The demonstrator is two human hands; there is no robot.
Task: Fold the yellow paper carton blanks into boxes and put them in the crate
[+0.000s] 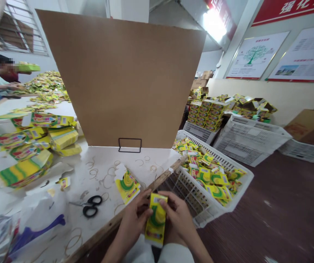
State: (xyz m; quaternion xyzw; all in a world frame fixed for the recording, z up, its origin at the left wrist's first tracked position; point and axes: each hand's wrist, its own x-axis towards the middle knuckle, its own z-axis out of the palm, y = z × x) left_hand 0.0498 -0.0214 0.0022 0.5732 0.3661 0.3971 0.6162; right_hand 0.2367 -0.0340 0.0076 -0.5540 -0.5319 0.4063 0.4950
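Note:
A small yellow-and-green carton (156, 219) stands upright between both my hands at the table's near edge. My left hand (136, 216) wraps its left side with the fingers closed on it. My right hand (177, 214) grips its right side, with the thumb at the top flap. Another flat yellow carton (127, 185) lies on the white table (102, 171) just beyond my left hand. Black scissors (91, 205) rest to the left of it, among loose rubber bands.
A tall brown cardboard sheet (124, 76) stands in a wire holder mid-table. Stacks of flat yellow cartons (33, 146) lie at left. A white crate (214, 204) of folded cartons sits right of the table, more crates and cartons behind. Two people work at far left.

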